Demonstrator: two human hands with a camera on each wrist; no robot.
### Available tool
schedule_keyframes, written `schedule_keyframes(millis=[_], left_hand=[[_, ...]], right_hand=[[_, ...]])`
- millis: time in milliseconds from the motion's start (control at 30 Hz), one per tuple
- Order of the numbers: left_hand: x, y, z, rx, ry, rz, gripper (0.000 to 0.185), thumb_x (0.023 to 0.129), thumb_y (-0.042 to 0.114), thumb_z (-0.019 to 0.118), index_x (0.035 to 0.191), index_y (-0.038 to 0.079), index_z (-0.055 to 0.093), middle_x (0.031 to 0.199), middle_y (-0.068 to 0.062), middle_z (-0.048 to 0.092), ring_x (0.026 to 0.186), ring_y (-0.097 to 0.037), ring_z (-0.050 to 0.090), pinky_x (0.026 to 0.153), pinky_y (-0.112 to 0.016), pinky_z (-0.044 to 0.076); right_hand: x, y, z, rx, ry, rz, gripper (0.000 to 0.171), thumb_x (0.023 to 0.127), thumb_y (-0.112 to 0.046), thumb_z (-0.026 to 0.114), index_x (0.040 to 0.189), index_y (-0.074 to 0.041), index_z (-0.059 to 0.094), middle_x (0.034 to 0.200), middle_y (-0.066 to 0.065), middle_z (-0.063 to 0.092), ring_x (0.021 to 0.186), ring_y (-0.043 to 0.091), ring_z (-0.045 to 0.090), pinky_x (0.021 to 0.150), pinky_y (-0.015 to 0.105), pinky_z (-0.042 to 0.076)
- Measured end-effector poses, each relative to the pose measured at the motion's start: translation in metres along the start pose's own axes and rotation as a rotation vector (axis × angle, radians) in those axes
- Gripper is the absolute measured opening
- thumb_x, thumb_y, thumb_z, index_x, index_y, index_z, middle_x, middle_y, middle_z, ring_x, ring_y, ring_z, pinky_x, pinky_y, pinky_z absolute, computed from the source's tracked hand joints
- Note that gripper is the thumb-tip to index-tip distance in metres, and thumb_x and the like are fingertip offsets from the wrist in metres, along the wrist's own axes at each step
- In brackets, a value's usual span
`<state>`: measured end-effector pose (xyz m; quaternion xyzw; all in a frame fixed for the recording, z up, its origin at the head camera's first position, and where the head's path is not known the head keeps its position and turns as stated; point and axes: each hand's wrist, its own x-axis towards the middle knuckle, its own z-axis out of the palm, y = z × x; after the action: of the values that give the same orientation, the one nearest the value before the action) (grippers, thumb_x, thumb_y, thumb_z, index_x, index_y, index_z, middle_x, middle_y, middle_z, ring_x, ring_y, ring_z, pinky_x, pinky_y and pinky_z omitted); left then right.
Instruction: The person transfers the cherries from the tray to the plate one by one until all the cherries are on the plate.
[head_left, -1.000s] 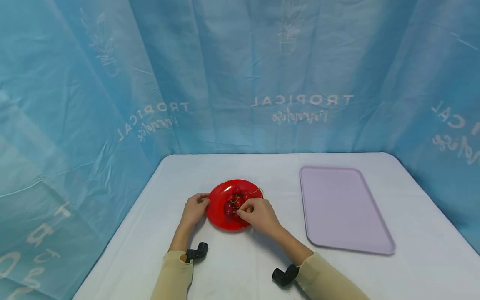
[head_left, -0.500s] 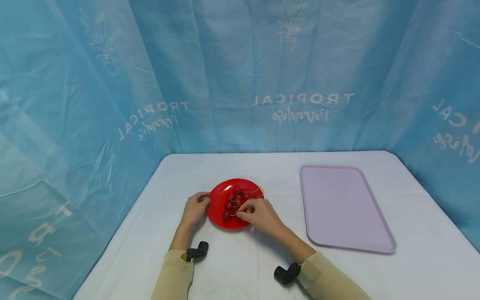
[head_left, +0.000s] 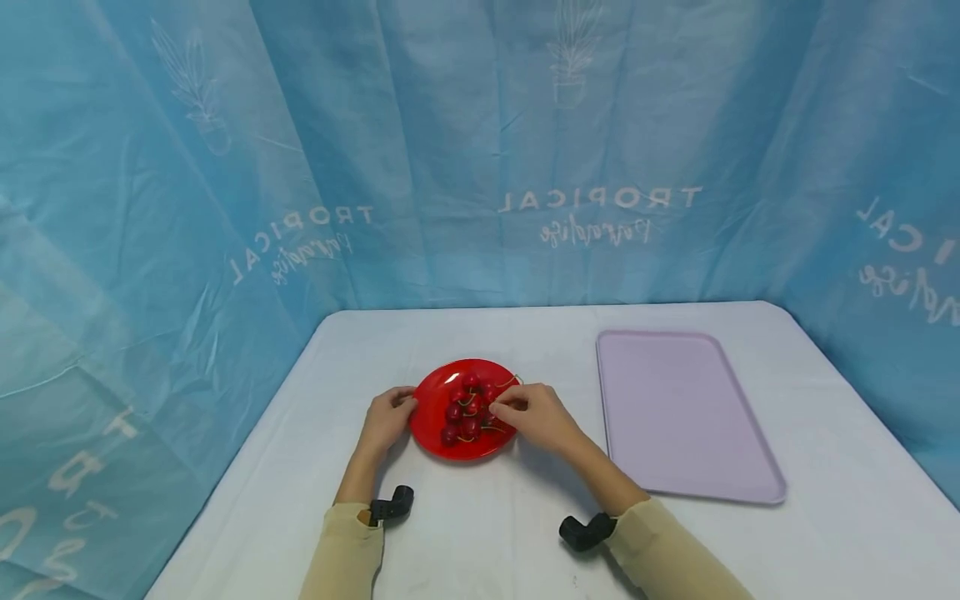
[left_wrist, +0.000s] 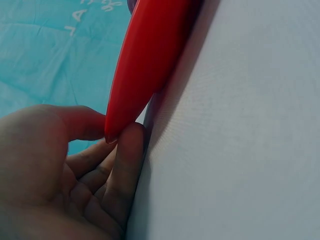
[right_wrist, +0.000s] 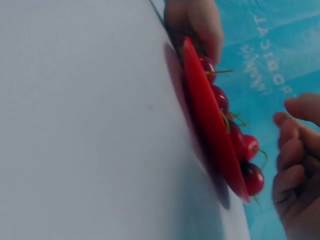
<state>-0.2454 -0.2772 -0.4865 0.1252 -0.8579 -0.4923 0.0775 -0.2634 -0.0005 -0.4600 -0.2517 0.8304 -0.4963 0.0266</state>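
Here, a round, glossy red plastic plate (head_left: 431, 408) sits on the white cloth-covered worktop (head_left: 487, 533), a little left of centre, and carries a small heap of dark red cherries with thin green stems (head_left: 468, 407). The left hand (head_left: 386, 419) grips the plate's left rim: in the left wrist view the thumb lies over the edge and the fingers (left_wrist: 122, 165) curl beneath it against the cloth. The right hand (head_left: 538, 415) is at the plate's right side, above the cherries, with its fingers (right_wrist: 292, 150) curled loosely. From the head view its thumb and forefinger seem to be at a stem, but whether they actually pinch it I cannot tell; the right wrist view shows the fingers just clear of the nearest cherry. Both arms wear beige sleeves (head_left: 345, 554), each with a black wrist mount. A pale lilac rectangular tray (head_left: 675, 408) lies on the worktop to the right, well apart from the plate. A blue printed curtain (head_left: 480, 150) hangs behind.
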Motion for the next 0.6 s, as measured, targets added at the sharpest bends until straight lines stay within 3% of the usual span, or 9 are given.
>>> schedule_keyframes(millis=[233,467,533,600], left_hand=[[0.0,-0.003,0.002,-0.02,-0.031,-0.009,0.036,0.094,0.024,0.056,0.125,0.006,0.061,0.117,-0.012,0.062,0.103,-0.026,0.058,0.081,-0.036,0.052],[-0.01,-0.008,-0.009,-0.028,-0.096,-0.054,0.05,0.094,0.028,0.058,0.138,0.008,0.047,0.134,-0.017,0.051,0.109,-0.031,0.057,0.079,-0.038,0.054],[-0.015,-0.007,-0.012,0.008,-0.098,-0.056,0.053,0.093,0.03,0.058,0.139,0.008,0.045,0.137,-0.018,0.048,0.111,-0.033,0.056,0.081,-0.041,0.053],[-0.021,-0.006,-0.017,0.086,-0.059,-0.043,0.054,0.092,0.031,0.059,0.138,0.008,0.046,0.137,-0.019,0.047,0.113,-0.034,0.054,0.083,-0.045,0.052]], right_hand=[[-0.016,0.006,-0.032,0.029,0.075,0.03,0.019,0.092,-0.032,0.065,0.097,-0.016,0.075,0.082,0.005,0.066,0.074,0.018,0.057,0.062,0.033,0.051],[-0.062,0.005,-0.07,-0.116,0.108,-0.078,0.01,0.09,-0.036,0.066,0.088,-0.029,0.072,0.078,-0.008,0.066,0.066,0.012,0.056,0.058,0.028,0.05],[-0.075,0.008,-0.083,-0.18,0.111,-0.136,0.007,0.09,-0.035,0.067,0.087,-0.03,0.071,0.078,-0.013,0.065,0.065,0.008,0.056,0.058,0.026,0.049],[-0.086,0.012,-0.096,-0.277,0.121,-0.199,0.003,0.09,-0.032,0.068,0.088,-0.03,0.07,0.077,-0.018,0.062,0.065,0.005,0.055,0.058,0.024,0.048]])
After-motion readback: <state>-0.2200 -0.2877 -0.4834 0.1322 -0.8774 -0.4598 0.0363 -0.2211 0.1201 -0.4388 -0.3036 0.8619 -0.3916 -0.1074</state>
